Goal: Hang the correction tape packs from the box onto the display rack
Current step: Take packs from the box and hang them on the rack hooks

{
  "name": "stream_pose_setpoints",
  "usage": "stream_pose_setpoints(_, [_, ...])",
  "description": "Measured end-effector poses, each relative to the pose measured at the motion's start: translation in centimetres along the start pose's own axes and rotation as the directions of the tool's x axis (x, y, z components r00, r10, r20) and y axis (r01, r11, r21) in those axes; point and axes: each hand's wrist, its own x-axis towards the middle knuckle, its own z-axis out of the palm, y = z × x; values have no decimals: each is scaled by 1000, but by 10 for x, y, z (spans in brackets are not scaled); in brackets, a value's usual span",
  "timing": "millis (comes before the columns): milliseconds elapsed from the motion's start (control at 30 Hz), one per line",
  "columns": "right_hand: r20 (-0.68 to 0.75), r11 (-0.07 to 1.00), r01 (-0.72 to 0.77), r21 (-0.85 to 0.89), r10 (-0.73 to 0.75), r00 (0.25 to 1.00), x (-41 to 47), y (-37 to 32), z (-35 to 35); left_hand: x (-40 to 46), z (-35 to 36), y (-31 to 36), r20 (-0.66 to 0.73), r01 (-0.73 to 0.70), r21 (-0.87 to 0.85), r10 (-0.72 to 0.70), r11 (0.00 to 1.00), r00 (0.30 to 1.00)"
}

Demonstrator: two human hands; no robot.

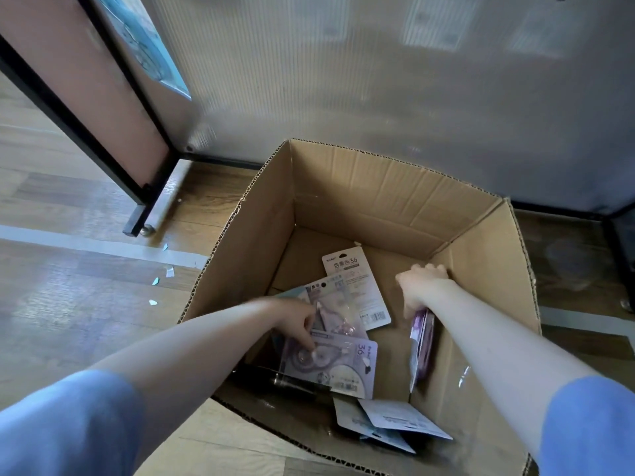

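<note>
Cardboard box point(395, 187) open on the wooden floor point(68, 304), both hands reaching in. Left hand point(298, 321) curled onto the lilac correction tape packs point(340, 359), fingertips pinching the top one of an overlapping pile. Just beyond that hand, between the two, a white-backed pack point(357, 286) lying face down. Right hand point(421, 286) near the box's right wall, gripping a purple pack point(423, 341) that hangs on edge beneath the wrist. Nearer than both hands, more pale packs point(395, 420) loose at the box's near edge. Likely trouble: slick blister fronts sliding off one another, so a shallow pinch lifting two packs or dropping one; a card bending if dragged out from under its neighbours. Rack hooks not clearly in view.
</note>
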Motion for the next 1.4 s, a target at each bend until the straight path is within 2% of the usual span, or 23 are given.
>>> stream_pose_setpoints(67, [49,999,-30,10,30,998,2,-1,-1,5,7,-3,-101,7,42,-3,999,995])
stream_pose_setpoints(133, [87,999,-27,37,24,996,3,-2,-4,8,12,-5,-130,9,86,3,996,991])
stream_pose_setpoints(300, [115,992,-11,129,-4,993,-1,-5,-18,15,12,-9,-114,-23,205,48,978,992])
stream_pose_setpoints(467, [260,975,52,214,-108,959,-3,-1,-35,11,10,-3,-109,-101,389,155,916,982])
stream_pose_setpoints(567, [241,962,88,260,-152,959,-6,8,-42,14,7,5,-122,-179,412,249,893,961])
stream_pose_setpoints(667, [298,932,108,345,-218,929,-9,14,-39,21,5,14,-101,-200,431,268,880,958])
stream_pose_setpoints(767, [305,870,128,476,-300,904,-12,16,-34,22,8,21,-119,-238,361,298,902,947])
stream_pose_setpoints(867, [216,830,169,531,-326,920,-11,15,-26,20,11,29,-103,-274,201,298,941,949])
stream_pose_setpoints(933, [151,821,196,537,-322,935,-7,13,-17,21,13,33,-77,-311,166,327,936,942])
stream_pose_setpoints(1033, [77,848,261,461,-332,940,-4,6,-6,20,12,35,-21,-335,260,352,906,936])
stream_pose_setpoints(1133, [14,893,285,348,-309,951,-2,-2,0,15,7,34,-37,-290,174,300,941,953])
stream_pose_setpoints(1200, [80,881,299,366,-349,934,-1,-5,-1,9,2,34,-60,-255,86,261,963,964])
stream_pose_setpoints(1267, [200,861,317,398,-418,886,-4,-8,-8,3,-6,32,-81,-240,40,243,970,967])
stream_pose_setpoints(1333, [284,870,350,348,-453,845,-8,-11,-16,-3,-15,27,-86,-233,-33,229,972,969])
stream_pose_setpoints(1400, [350,882,359,306,-455,819,-13,-14,-21,-6,-23,20,-100,-236,-24,232,972,967])
